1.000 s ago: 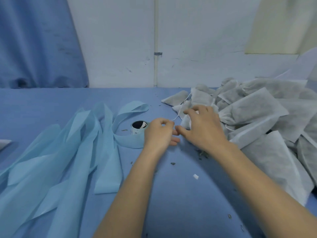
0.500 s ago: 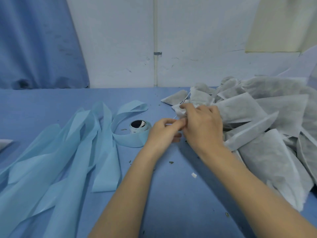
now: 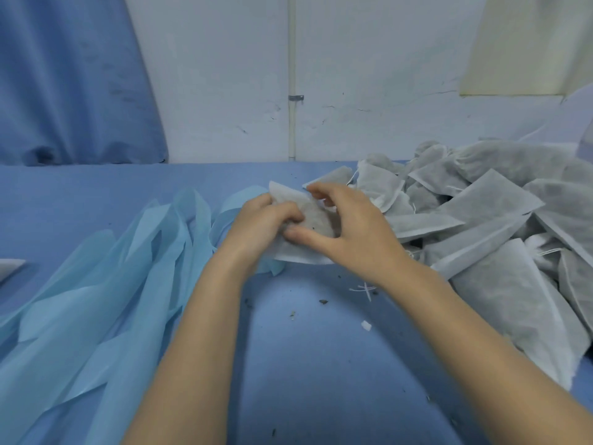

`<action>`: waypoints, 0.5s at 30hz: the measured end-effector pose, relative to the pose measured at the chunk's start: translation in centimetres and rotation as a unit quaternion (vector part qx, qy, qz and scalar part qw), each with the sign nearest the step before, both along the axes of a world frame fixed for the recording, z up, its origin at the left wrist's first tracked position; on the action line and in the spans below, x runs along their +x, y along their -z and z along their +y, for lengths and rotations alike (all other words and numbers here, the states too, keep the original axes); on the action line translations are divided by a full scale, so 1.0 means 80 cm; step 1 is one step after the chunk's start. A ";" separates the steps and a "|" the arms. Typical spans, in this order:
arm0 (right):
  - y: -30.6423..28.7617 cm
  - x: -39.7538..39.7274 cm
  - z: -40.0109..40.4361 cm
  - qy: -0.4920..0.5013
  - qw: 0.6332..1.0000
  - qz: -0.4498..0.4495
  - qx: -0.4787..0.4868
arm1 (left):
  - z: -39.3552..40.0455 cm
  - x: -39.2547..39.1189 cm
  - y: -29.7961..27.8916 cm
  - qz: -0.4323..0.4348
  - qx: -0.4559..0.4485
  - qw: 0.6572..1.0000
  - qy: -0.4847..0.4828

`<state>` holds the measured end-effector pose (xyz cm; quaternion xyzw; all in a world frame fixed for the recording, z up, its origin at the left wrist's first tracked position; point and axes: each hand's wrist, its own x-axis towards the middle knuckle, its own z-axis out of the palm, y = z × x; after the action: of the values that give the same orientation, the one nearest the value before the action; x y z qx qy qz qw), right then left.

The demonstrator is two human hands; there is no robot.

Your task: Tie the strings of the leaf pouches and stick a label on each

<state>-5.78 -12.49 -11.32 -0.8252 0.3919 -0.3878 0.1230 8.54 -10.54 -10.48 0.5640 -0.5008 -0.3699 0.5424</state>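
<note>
Both hands are meeting over one pouch [image 3: 309, 216] at mid-table, just left of the pile [image 3: 500, 226]. Left hand [image 3: 261, 224] is gripping the pouch's left side, fingers curled over it, knuckles toward the camera. Right hand [image 3: 349, 234] is arching over the pouch from the right: thumb pressing on its lower face, fingers curling round its top edge, so it is grasping the pouch too. The pouch is sitting tilted, its lower seam near the table [image 3: 305, 364], its upper corner sticking up past the left hand. It is partly covering the blue strips [image 3: 106, 303], which are lying fanned out to the left. Loose string bit [image 3: 364, 289] is lying on the table beside the right wrist. Leaf crumbs [image 3: 322, 301] are lying scattered in front. Cannot tell whether the held pouch's string is tied.
</note>
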 end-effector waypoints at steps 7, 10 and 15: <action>0.001 -0.022 -0.009 0.014 0.988 -0.066 0.138 | 0.000 0.011 -0.010 0.068 -0.022 0.988 -0.139; 0.002 -0.024 -0.013 0.028 0.985 -0.083 0.150 | 0.001 0.016 -0.010 0.081 -0.013 0.983 -0.163; 0.001 -0.031 -0.023 0.040 0.990 -0.062 0.123 | 0.005 0.009 -0.008 -0.006 -0.030 0.990 -0.136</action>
<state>-8.25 -14.29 -11.37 -0.7615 0.4613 -0.3916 0.2322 9.28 -10.14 -9.88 0.6128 -0.4337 -0.2744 0.6009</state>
